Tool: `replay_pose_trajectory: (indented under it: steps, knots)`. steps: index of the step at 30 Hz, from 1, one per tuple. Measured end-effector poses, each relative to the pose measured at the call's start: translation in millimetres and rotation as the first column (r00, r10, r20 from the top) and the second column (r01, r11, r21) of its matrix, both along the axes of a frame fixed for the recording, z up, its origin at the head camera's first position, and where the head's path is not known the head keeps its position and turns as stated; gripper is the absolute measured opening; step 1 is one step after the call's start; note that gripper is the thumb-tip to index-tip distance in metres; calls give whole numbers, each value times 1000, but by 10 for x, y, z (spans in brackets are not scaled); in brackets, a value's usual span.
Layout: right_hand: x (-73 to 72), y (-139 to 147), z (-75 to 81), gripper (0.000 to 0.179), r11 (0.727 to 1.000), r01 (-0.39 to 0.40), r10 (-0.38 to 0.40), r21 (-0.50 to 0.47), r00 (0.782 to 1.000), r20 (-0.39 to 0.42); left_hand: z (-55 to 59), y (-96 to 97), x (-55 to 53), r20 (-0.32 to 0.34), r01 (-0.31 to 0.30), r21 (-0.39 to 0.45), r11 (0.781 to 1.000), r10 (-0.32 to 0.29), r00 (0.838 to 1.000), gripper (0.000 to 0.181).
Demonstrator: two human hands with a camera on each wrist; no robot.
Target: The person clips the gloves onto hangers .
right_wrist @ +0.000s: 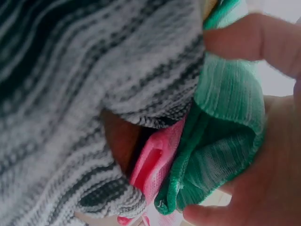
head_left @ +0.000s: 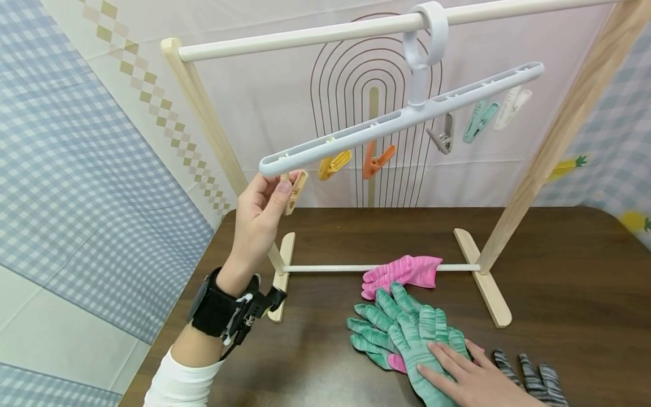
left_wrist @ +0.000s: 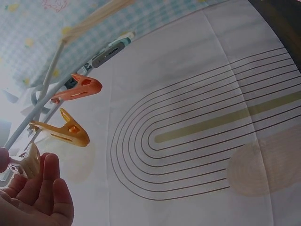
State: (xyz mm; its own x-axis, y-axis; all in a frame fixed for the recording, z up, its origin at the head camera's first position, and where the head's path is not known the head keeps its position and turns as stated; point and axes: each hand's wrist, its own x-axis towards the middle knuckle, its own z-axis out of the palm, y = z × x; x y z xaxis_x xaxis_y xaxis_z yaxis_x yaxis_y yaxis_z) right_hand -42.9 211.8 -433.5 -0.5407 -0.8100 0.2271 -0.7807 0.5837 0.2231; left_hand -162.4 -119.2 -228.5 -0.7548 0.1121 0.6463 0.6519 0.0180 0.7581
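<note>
At the low left end of the light blue-grey clip hanger (head_left: 402,120), my left hand (head_left: 261,209) pinches a beige clothespin (head_left: 296,192) between thumb and fingers. The same clothespin (left_wrist: 30,161) shows in the left wrist view. Beside it hang a yellow clip (head_left: 334,164) and an orange clip (head_left: 377,160). My right hand (head_left: 465,370) rests on green striped gloves (head_left: 407,333) lying on the table, its fingers stretched over the top one. In the right wrist view the cuff of a green glove (right_wrist: 230,89) lies by the fingers; a grey-black striped glove (right_wrist: 141,61) covers the left.
The hanger hooks over the white rod (head_left: 305,40) of a wooden rack. Farther right it carries a metal clip (head_left: 443,135), a mint clip (head_left: 480,120) and a white clip (head_left: 511,107). A pink glove (head_left: 407,271) lies across the rack's lower bar (head_left: 330,268).
</note>
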Motion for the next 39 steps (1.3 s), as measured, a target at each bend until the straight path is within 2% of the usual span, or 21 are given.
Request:
replay_pose_trajectory:
  steps: [8,17,19,23,26,29,34,38,39]
  knots:
    - [-24,-8,54,72,999,39,-35,-19,987,155,6,18,13,24,29,13,999,-30,999,28]
    - [-90,3,81,52,999,-18,27,-46,977,211,-22,15,9,26,39,-18,999,-38,999,29]
    - [-91,-4,84,42,997,-17,31,-72,980,195,-27,16,8,30,44,-13,999,-44,999,30]
    - [-96,-13,108,27,984,-57,87,-169,981,175,-37,17,3,44,55,-8,998,-54,998,30]
    - [-95,-25,127,32,971,-85,127,-224,976,178,-41,19,3,49,60,-8,998,-60,997,29]
    - [-86,-45,134,38,963,-90,133,-253,978,161,-48,22,5,53,63,-10,998,-62,997,28]
    - [-77,-90,150,34,943,-104,151,-315,980,129,-58,26,6,62,62,-5,998,-62,996,28]
    - [-79,-121,160,34,912,-139,187,-386,978,90,-58,30,8,68,62,6,998,-63,996,27]
    - [-78,-121,164,29,905,-146,198,-399,976,90,-56,32,11,69,61,6,998,-62,996,27]
